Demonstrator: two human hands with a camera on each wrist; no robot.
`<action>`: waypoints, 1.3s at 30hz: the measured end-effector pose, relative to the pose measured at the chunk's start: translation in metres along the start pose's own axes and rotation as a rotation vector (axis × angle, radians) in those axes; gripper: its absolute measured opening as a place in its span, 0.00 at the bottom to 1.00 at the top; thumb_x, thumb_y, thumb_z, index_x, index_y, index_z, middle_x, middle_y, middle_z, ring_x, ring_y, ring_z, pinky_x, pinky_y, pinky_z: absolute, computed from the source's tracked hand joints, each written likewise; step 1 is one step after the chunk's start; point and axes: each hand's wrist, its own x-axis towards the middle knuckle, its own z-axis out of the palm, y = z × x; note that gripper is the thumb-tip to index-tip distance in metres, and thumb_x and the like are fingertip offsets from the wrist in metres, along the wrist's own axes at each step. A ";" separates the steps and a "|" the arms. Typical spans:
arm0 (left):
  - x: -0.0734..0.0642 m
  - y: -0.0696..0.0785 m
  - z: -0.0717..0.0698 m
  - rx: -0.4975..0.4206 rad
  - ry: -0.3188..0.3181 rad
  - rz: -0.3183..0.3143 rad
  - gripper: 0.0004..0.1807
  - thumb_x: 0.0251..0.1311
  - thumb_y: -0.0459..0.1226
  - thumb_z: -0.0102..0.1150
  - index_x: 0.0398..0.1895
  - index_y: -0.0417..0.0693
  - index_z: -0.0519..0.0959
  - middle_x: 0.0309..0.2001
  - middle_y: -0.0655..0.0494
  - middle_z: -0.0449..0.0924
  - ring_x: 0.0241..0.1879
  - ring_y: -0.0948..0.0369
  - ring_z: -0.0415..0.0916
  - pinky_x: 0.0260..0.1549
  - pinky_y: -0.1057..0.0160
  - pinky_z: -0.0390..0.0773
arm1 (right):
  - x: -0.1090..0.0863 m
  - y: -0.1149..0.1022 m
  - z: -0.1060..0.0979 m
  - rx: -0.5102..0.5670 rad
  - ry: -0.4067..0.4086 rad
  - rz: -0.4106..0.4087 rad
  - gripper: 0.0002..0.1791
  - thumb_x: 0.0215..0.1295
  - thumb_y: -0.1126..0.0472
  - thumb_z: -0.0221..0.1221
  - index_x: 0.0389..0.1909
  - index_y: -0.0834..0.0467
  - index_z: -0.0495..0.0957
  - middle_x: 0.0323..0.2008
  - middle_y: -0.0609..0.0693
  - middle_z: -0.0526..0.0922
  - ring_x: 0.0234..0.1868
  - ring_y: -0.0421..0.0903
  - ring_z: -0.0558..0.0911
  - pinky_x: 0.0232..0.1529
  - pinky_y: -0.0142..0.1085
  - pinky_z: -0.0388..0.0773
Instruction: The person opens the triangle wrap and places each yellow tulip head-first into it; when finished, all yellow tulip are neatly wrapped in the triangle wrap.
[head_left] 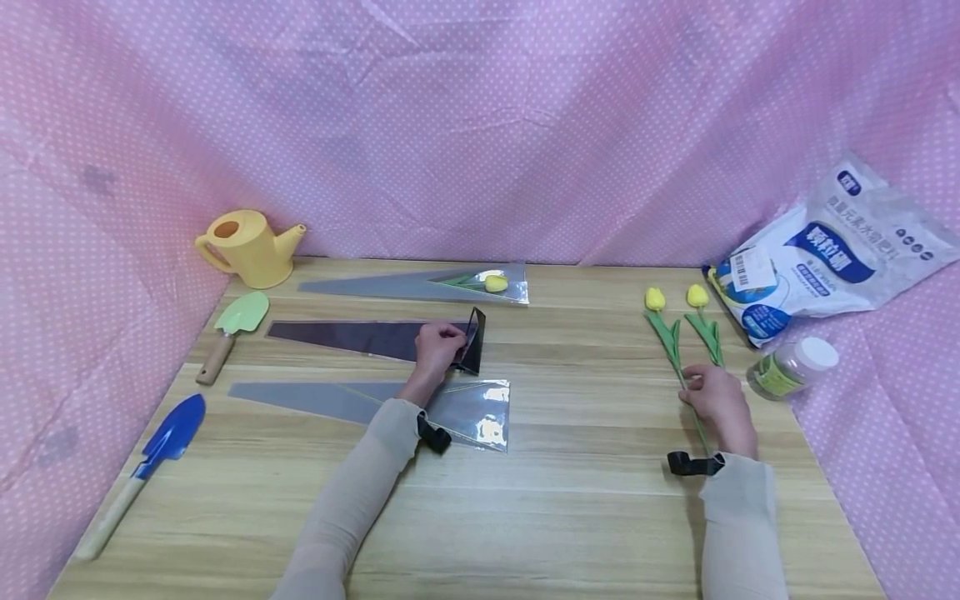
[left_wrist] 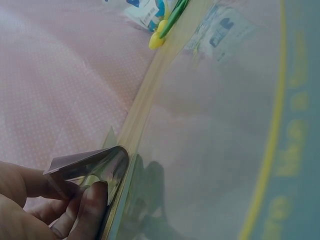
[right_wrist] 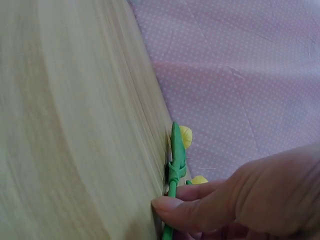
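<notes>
My left hand (head_left: 438,350) pinches the wide end of a dark cone-shaped flower sleeve (head_left: 352,335). In the left wrist view the film (left_wrist: 95,162) curls up from the table, its mouth spread beside my fingers (left_wrist: 92,205). At the right, my right hand (head_left: 718,404) pinches the green stem of a yellow tulip (head_left: 655,300); thumb and fingers (right_wrist: 172,204) meet on the stem below the leaves (right_wrist: 176,150). A second yellow tulip (head_left: 697,296) lies just right of it, its lower stem hidden behind that hand.
A clear sleeve (head_left: 360,285) with a tulip lies behind, another clear sleeve (head_left: 300,397) in front. On the left are a yellow watering can (head_left: 251,250), a green trowel (head_left: 243,313) and a blue trowel (head_left: 174,429). A fertilizer bag (head_left: 825,258) and a jar (head_left: 787,368) stand right.
</notes>
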 end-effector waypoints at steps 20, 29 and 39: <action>-0.001 -0.001 0.000 0.001 -0.002 0.017 0.04 0.56 0.26 0.63 0.31 0.32 0.86 0.23 0.53 0.83 0.17 0.66 0.74 0.18 0.70 0.77 | -0.003 -0.008 -0.002 0.308 -0.083 -0.036 0.29 0.66 0.68 0.60 0.65 0.73 0.66 0.52 0.66 0.77 0.36 0.38 0.77 0.31 0.33 0.81; -0.001 -0.001 0.000 0.002 -0.002 0.032 0.05 0.57 0.26 0.62 0.30 0.32 0.86 0.23 0.53 0.83 0.16 0.67 0.74 0.18 0.70 0.77 | 0.001 -0.014 -0.001 0.506 -0.179 -0.057 0.33 0.71 0.65 0.56 0.72 0.73 0.57 0.59 0.67 0.74 0.38 0.30 0.80 0.38 0.34 0.85; -0.001 0.000 -0.001 -0.005 -0.004 0.038 0.04 0.56 0.26 0.62 0.30 0.32 0.85 0.22 0.55 0.82 0.15 0.67 0.73 0.17 0.70 0.76 | 0.005 -0.015 0.009 0.881 -0.283 -0.102 0.30 0.71 0.66 0.57 0.68 0.70 0.58 0.40 0.35 0.82 0.40 0.33 0.83 0.39 0.32 0.85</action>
